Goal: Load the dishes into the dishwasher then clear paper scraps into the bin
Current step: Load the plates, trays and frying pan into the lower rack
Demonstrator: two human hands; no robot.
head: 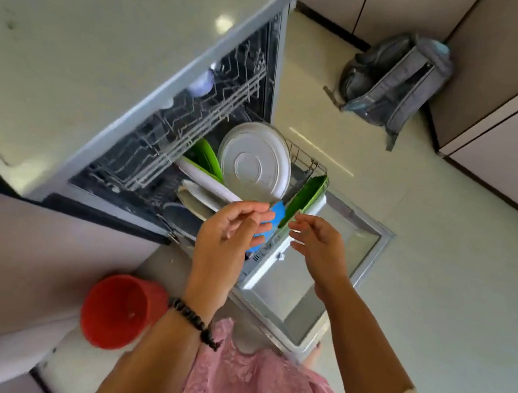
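Head view, steeply down, close over dishwasher (pixel 333 269)

A grey backpack (pixel 393 82) lay slumped on the pale tiled floor (pixel 437 265), its top against the beige cabinet doors (pixel 503 104). Well away from the backpack, across the floor, a white countertop (pixel 74 46) filled the far side. Farthest from the backpack, a beaded bracelet (pixel 195 321) circled a wrist above pink lace fabric (pixel 261 390).

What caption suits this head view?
Two open hands, left and right, hover above plates racked in an open dishwasher.
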